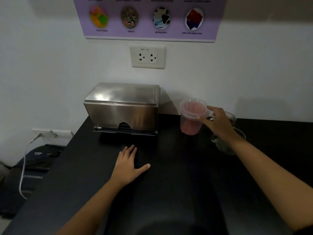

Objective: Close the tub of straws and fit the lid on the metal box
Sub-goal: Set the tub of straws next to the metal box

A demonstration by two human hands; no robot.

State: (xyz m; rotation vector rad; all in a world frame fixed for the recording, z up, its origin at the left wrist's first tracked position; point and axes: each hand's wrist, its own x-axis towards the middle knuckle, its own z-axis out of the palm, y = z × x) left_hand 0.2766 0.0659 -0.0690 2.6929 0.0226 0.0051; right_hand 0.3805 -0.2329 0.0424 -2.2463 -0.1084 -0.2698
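Observation:
A clear plastic tub of pink straws (190, 123) stands on the black counter at the back right, with a clear lid (193, 106) sitting on its rim. My right hand (218, 123) touches the tub's right side, thumb and fingers at the lid's edge. The metal box (122, 114) stands against the wall to the left, its steel lid (123, 93) lying on top. My left hand (130, 164) rests flat on the counter in front of the box, fingers spread, holding nothing.
Two glass jars (227, 146) stand just behind and under my right wrist. A wall socket (147, 57) and a purple poster (150, 17) are above. Left of the black counter (169, 192) lie dark devices (39, 156) with a white cable (23, 167).

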